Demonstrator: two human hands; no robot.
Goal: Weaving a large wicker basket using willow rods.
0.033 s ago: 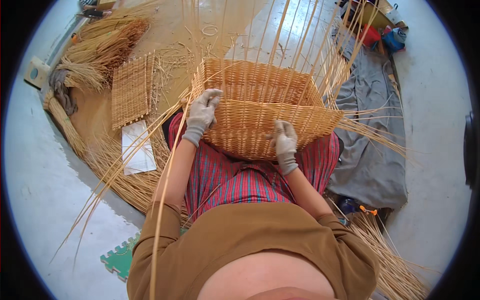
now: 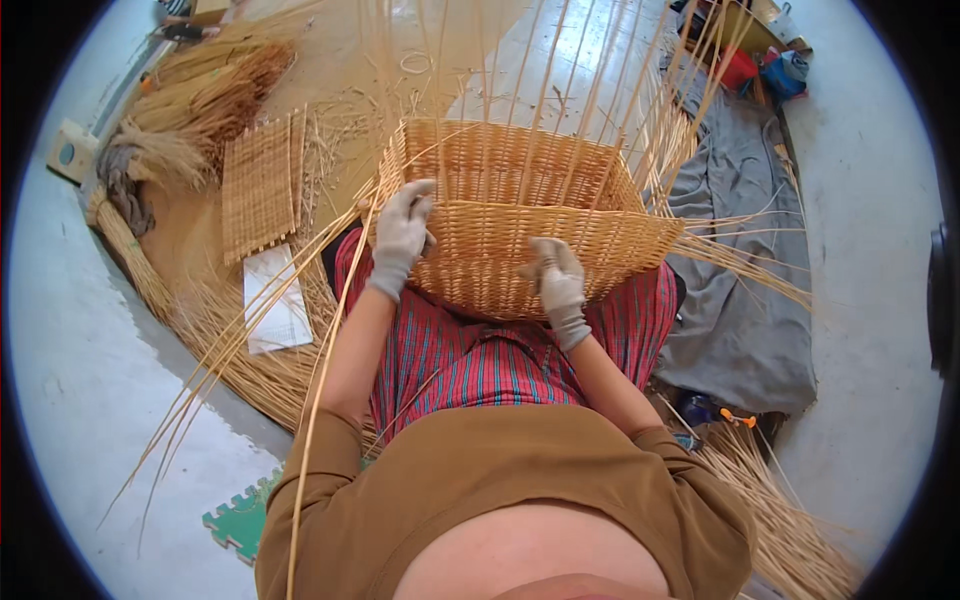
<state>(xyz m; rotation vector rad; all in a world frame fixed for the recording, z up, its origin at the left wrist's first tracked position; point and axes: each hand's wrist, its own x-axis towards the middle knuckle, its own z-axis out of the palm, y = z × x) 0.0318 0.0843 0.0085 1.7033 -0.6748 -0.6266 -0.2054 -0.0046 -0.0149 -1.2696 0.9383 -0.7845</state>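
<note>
A rectangular wicker basket (image 2: 480,243) rests across my lap, its opening facing away and up. Tall thin stakes (image 2: 540,90) rise from its walls. At the left end of the near wall, my left hand (image 2: 402,235), in a pale work glove, has its fingers over the rim and its thumb on the outer face. My right hand (image 2: 559,280), gloved too, is in front of the near wall right of its middle, thumb and forefinger apart. A long weaving rod (image 2: 318,400) runs from beside my left hand down past my left arm.
A flat woven panel (image 2: 260,185), a white paper sheet (image 2: 277,300) and bundled wicker rods (image 2: 190,100) lie left. A grey cloth (image 2: 740,290) covers the right side. More loose rods (image 2: 780,510) lie lower right, near an orange-handled tool (image 2: 737,418). Offcuts are scattered beyond the basket.
My right hand has shifted slightly left and up along the near wall. My left hand has moved slightly left. The basket has barely moved.
</note>
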